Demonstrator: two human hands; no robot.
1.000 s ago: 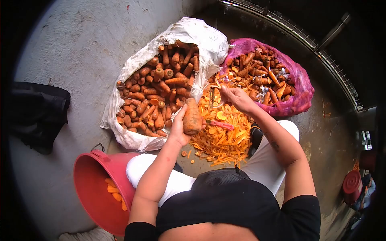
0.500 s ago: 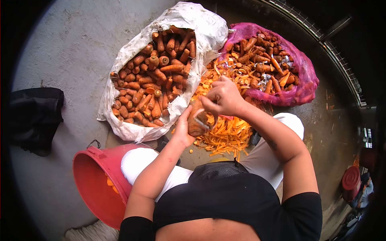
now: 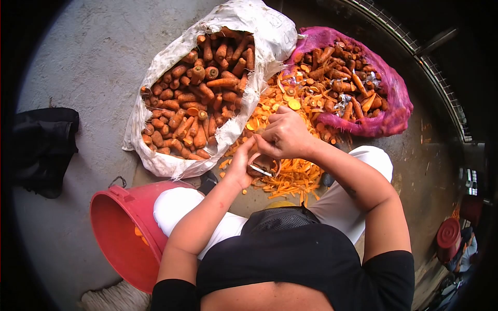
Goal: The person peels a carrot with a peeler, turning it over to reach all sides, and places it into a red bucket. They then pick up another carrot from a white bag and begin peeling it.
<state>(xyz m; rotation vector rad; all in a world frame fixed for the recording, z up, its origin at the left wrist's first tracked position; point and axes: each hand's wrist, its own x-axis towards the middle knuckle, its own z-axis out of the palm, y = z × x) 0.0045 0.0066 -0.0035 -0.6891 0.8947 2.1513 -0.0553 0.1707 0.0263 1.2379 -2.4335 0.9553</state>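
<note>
Produce-prep yard — carrot sacks (image 3: 197, 98), concrete floor (image 3: 88, 62)

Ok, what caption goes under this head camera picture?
Left hand holds a carrot, right hand holds a peeler against it, above orange peelings, beside a white sack of unpeeled carrots.

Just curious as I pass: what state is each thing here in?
White sack: open, full of unpeeled carrots.
Pink sack: open, holding carrot bits.
Bucket: tilted, a few orange pieces inside.
Carrot: gripped in left hand, mostly hidden.
Peeler: gripped in right hand, blade against the carrot.
Peels: heaped on floor.
</note>
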